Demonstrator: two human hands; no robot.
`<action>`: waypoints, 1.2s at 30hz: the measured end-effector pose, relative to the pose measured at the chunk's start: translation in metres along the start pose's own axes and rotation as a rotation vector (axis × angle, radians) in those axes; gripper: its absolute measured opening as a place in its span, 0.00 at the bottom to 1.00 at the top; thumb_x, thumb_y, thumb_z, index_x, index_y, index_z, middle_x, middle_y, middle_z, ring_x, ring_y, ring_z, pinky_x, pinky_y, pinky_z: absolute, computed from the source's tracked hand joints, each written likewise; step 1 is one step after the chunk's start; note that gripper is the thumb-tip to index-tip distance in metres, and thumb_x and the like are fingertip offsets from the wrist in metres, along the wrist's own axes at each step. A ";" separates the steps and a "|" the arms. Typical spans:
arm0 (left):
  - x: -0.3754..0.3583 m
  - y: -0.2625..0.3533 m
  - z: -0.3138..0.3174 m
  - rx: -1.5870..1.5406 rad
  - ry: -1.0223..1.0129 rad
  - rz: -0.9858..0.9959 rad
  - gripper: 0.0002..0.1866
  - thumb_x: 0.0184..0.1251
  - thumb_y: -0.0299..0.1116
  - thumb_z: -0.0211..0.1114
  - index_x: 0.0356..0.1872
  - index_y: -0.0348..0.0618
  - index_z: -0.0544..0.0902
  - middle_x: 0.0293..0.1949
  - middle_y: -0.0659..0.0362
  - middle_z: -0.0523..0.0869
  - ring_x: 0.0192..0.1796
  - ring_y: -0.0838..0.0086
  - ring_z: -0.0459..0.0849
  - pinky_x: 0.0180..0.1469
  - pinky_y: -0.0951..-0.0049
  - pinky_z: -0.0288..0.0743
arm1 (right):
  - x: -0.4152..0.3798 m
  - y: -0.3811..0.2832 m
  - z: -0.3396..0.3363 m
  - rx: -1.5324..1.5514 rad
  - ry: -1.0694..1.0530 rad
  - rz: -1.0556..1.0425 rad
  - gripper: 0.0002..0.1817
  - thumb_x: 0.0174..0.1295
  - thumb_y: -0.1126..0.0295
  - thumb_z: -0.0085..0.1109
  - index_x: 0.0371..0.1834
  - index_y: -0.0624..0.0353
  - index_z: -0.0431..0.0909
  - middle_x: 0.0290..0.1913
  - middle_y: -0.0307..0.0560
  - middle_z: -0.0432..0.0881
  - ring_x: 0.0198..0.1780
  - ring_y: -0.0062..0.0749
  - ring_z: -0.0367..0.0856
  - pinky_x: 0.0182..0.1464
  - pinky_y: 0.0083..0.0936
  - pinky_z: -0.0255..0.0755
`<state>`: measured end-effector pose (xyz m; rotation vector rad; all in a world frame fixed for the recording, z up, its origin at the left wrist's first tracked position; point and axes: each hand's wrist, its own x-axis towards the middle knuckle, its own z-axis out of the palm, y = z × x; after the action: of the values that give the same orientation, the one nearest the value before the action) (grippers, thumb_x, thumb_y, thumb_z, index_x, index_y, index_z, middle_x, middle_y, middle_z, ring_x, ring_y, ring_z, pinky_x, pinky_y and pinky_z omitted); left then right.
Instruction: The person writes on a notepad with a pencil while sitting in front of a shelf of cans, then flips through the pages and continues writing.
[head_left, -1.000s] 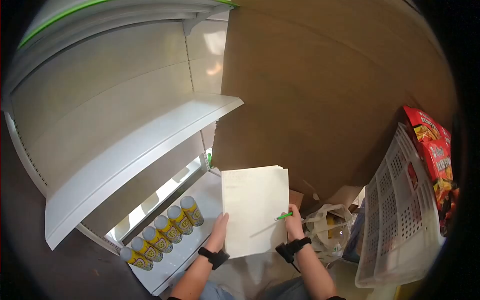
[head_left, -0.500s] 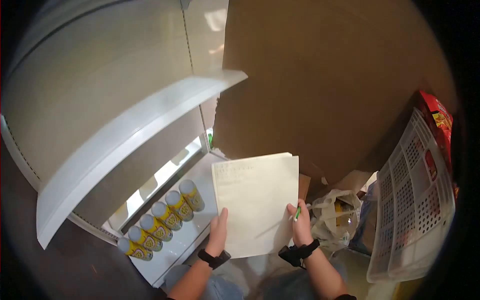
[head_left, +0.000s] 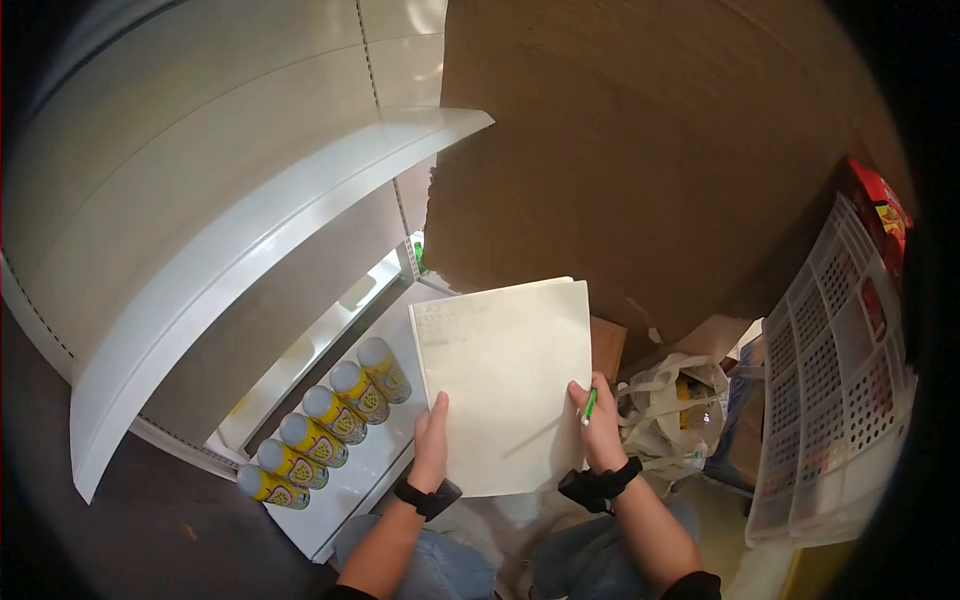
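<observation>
Between my hands is a pad of cream paper, with faint handwriting near its upper left corner. My left hand grips the left edge, thumb on top and fingers hidden beneath. On the opposite edge, my right hand holds the pad and also a green and white pen, which pokes out by the thumb. Left of the pad, a row of several yellow cans with pale lids stands on the white lower shelf. Each wrist wears a black band.
A white upper shelf juts out at left. Behind the pad stands a large brown cardboard sheet. To the right are a cloth bag, a perforated white plastic basket and a red packet.
The pad and both hands sit slightly higher and further left in view. The whole scene has shifted a little as my head moved; both hands keep their hold.
</observation>
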<state>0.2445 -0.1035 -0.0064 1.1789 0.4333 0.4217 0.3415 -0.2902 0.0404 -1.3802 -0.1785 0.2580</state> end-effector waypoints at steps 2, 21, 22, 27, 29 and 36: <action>0.001 0.002 -0.002 -0.062 0.002 0.003 0.26 0.70 0.49 0.46 0.49 0.31 0.73 0.45 0.54 0.80 0.46 0.74 0.79 0.48 0.76 0.71 | -0.001 -0.002 0.004 0.002 -0.043 0.025 0.12 0.62 0.65 0.51 0.43 0.61 0.68 0.38 0.39 0.74 0.40 0.20 0.69 0.45 0.18 0.63; -0.002 0.002 0.006 -0.130 -0.053 0.008 0.29 0.71 0.50 0.42 0.54 0.30 0.70 0.50 0.52 0.77 0.50 0.71 0.77 0.52 0.75 0.69 | 0.004 0.007 -0.004 -0.059 0.018 -0.072 0.11 0.64 0.66 0.50 0.40 0.64 0.68 0.36 0.41 0.75 0.38 0.20 0.69 0.42 0.20 0.65; -0.002 0.002 0.008 -0.120 -0.018 0.026 0.27 0.71 0.49 0.42 0.51 0.30 0.72 0.46 0.53 0.79 0.47 0.73 0.78 0.49 0.76 0.70 | 0.003 0.008 -0.004 -0.047 0.024 -0.051 0.12 0.64 0.65 0.51 0.40 0.65 0.68 0.36 0.41 0.75 0.38 0.21 0.69 0.42 0.20 0.65; -0.002 -0.002 0.011 -0.118 -0.024 0.015 0.25 0.71 0.46 0.45 0.46 0.30 0.74 0.42 0.55 0.79 0.43 0.75 0.78 0.46 0.77 0.71 | 0.006 0.012 -0.013 -0.025 0.043 -0.041 0.13 0.63 0.64 0.52 0.40 0.65 0.68 0.37 0.42 0.75 0.38 0.21 0.69 0.42 0.21 0.65; -0.003 -0.003 0.011 -0.095 -0.034 -0.027 0.24 0.69 0.46 0.48 0.46 0.30 0.74 0.42 0.55 0.79 0.43 0.75 0.77 0.47 0.77 0.70 | 0.007 0.009 -0.014 -0.036 0.040 -0.045 0.13 0.63 0.64 0.52 0.40 0.65 0.68 0.37 0.43 0.75 0.38 0.21 0.69 0.42 0.21 0.65; -0.005 0.004 0.008 -0.106 -0.013 -0.015 0.22 0.68 0.45 0.49 0.44 0.30 0.75 0.42 0.55 0.80 0.43 0.75 0.78 0.46 0.77 0.70 | 0.003 0.010 -0.009 -0.071 0.022 -0.019 0.13 0.62 0.65 0.53 0.40 0.64 0.68 0.37 0.43 0.75 0.38 0.22 0.70 0.42 0.21 0.65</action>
<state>0.2447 -0.1110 0.0007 1.0746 0.4041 0.4187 0.3461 -0.2958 0.0292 -1.4505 -0.1842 0.2226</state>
